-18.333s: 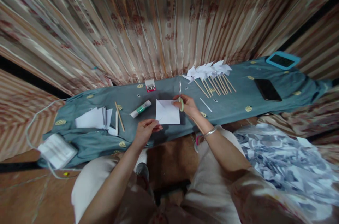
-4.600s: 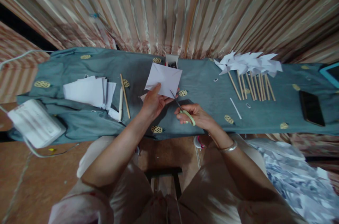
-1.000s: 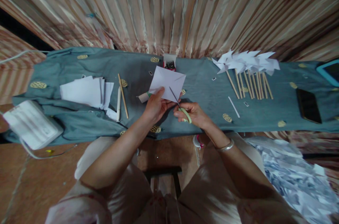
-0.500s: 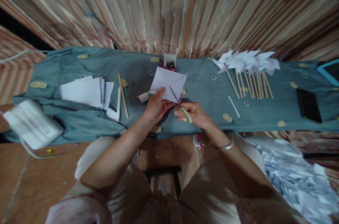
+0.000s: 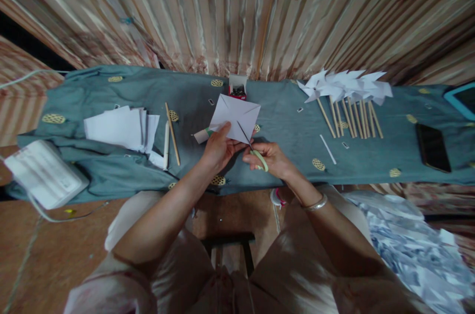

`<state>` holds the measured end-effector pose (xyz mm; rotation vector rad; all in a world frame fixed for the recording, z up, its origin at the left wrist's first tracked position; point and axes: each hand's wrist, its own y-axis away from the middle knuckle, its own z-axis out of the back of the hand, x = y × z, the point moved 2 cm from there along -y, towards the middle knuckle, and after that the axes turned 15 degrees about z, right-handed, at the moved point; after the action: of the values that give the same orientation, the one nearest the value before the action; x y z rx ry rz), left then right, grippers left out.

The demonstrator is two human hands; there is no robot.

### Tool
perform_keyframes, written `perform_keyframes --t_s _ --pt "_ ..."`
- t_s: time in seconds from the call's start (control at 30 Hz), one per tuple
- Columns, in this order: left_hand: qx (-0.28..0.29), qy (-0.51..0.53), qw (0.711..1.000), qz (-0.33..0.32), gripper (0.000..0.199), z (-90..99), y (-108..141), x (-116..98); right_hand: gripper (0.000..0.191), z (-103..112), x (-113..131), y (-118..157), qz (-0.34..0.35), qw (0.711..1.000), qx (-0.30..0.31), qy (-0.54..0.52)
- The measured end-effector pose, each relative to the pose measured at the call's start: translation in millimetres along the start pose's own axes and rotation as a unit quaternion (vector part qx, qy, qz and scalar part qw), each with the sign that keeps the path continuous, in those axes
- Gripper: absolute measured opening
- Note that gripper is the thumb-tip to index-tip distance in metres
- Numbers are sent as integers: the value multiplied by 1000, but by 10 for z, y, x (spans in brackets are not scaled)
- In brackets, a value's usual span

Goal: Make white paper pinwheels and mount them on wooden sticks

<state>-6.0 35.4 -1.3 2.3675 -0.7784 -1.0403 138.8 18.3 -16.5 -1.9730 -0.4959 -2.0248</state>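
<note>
A white square of paper (image 5: 232, 112) is pinched in my left hand (image 5: 218, 149), thumb on top and fingers underneath. My right hand (image 5: 269, 159) grips green-handled scissors (image 5: 261, 159), whose blade lies over the paper's near right corner and points toward its middle. Diagonal lines show at the paper's other corners. Just behind the paper stands a small red and white box (image 5: 237, 90) of dark small pieces. A small white and green carton (image 5: 202, 135) lies partly behind my left hand.
On the green cloth (image 5: 289, 130) are stacked papers (image 5: 115, 128), a white tube (image 5: 166, 145) and a wooden stick (image 5: 172, 133) at left. White pinwheels on sticks (image 5: 349, 87), a paper strip (image 5: 328, 149) and a phone (image 5: 432, 147) lie right. A white device (image 5: 46, 174) sits far left.
</note>
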Motion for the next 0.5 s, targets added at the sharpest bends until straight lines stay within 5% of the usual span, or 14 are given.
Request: perform_keyframes --t_s 0.5 --pt "12 22 999 -20 30 103 -53 -54 51 51 37 79 -58 997 39 36"
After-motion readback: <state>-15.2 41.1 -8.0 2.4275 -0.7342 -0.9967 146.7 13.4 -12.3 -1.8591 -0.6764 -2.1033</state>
